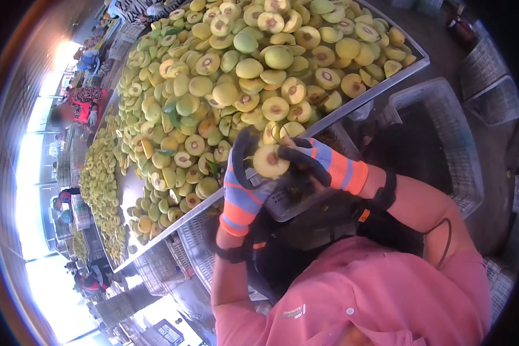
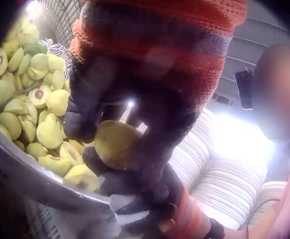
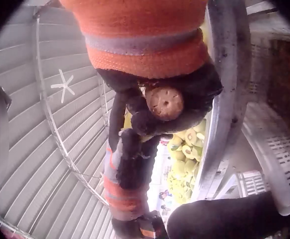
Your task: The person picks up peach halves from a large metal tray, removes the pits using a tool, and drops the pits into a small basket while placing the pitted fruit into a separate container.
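Note:
My gloved left hand (image 1: pixel 243 181) holds a halved yellow-green peach (image 1: pixel 270 162) at the edge of the table, its cut face with a brown centre turned up. The peach's rounded skin (image 2: pixel 116 144) shows between dark glove fingers in the left wrist view. My gloved right hand (image 1: pixel 316 161) is close against the same peach, its fingertips at the fruit's edge. In the right wrist view its fingers curl round a tool with a wooden handle, whose round end (image 3: pixel 165 103) faces the camera. The tool's working end is hidden.
A wide metal-rimmed table (image 1: pixel 375 92) bears a heap of halved peaches (image 1: pixel 225 92). Below its edge stand a grey plastic crate (image 1: pixel 464 144) at right and pale crates (image 1: pixel 199 242) at left. Another person (image 1: pixel 86 106) in red stands along the table's far left.

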Motion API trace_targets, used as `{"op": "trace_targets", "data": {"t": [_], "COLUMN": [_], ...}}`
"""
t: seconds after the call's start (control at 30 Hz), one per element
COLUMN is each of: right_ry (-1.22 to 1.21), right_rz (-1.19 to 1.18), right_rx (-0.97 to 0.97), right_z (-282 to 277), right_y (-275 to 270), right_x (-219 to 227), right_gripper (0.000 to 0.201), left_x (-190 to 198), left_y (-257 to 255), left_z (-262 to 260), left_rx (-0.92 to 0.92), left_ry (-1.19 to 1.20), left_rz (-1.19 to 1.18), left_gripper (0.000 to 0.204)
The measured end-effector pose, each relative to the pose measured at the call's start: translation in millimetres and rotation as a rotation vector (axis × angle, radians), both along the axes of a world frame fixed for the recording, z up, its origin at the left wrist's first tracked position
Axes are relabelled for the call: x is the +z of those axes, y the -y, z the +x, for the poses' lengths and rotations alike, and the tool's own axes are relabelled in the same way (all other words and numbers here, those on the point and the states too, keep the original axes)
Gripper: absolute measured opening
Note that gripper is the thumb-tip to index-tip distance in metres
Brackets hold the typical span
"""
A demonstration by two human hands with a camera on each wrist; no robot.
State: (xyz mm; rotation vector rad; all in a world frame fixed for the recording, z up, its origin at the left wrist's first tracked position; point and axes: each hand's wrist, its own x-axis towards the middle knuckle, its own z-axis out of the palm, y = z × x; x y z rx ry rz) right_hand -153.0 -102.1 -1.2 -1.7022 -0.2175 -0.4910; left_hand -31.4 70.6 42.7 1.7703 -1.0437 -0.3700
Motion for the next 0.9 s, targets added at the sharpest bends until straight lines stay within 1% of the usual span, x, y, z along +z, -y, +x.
{"op": "trace_targets", "data": {"t": [0.03,0.07,0.1,0.13,0.17,0.2,0.23,0.33,0.4,0.43,0.5,0.53,0.57,0.63,0.73,0.83,0.9], "right_ry": [-0.053,-0.344,-0.632,-0.555,-0.478,-0.477,-0.476,-0.514,-0.338,-0.253,-0.299,-0.318,-0.334,-0.358,-0.362,-0.388,-0.423], "right_rz": [0.215,0.508,0.831,0.824,0.817,0.795,0.774,0.697,0.554,0.482,0.110,-0.078,-0.211,-0.481,-0.777,-0.854,-0.582], "right_rx": [-0.016,0.089,0.109,0.084,0.058,0.034,0.010,-0.006,-0.038,-0.052,-0.151,-0.200,-0.239,-0.309,-0.290,-0.277,-0.322], "right_z": [3.5,4.7,5.9,10.6,15.9,18.1,20.3,26.8,24.1,21.9,18.6,18.0,17.6,16.3,15.9,13.6,16.4], "right_y": [-11.4,-9.7,-8.0,-13.0,-21.7,-24.0,-26.3,-21.1,-24.9,-26.0,-21.9,-20.3,-19.9,-20.1,-25.9,-24.5,-26.6], "right_x": [-6.3,7.1,20.6,14.8,2.1,-4.8,-11.4,-22.8,-15.4,-12.1,-1.0,2.1,1.5,-4.3,-23.9,-22.1,-15.9], "right_gripper": [0.034,0.034,0.033,0.032,0.032,0.033,0.033,0.036,0.035,0.035,0.035,0.035,0.035,0.037,0.036,0.036,0.034], "left_x": [-16.8,-19.9,-29.6,-36.5,-43.5,-44.5,-42.6,-44.9,-36.2,-33.3,-45.5,-48.4,-50.6,-52.2,-55.5,-52.5,-53.0], "left_y": [-3.0,-0.9,0.9,0.9,0.9,3.9,6.1,1.0,5.1,6.1,7.6,9.2,11.0,13.2,10.1,11.9,9.8], "left_z": [-0.1,-11.2,-18.3,-18.1,-17.8,-18.7,-19.3,-7.9,-1.7,-3.9,-7.9,-6.5,-5.3,0.9,2.1,-2.7,-1.7], "left_rx": [-0.018,0.048,0.064,0.035,0.055,0.110,0.121,0.103,0.017,0.058,0.163,0.193,0.223,0.243,0.253,0.295,0.319], "left_ry": [-0.230,-0.519,-0.648,-0.342,-0.002,0.306,0.375,0.346,0.135,0.153,0.235,0.172,0.110,-0.223,-0.129,-0.037,0.113], "left_rz": [-0.139,-0.231,-0.313,-0.243,-0.171,-0.130,-0.120,-0.050,-0.076,-0.045,-0.095,-0.130,-0.169,-0.262,-0.135,-0.123,-0.113], "left_gripper": [0.081,0.069,0.063,0.058,0.054,0.050,0.050,0.056,0.055,0.047,0.031,0.027,0.027,0.035,0.052,0.033,0.033]}}
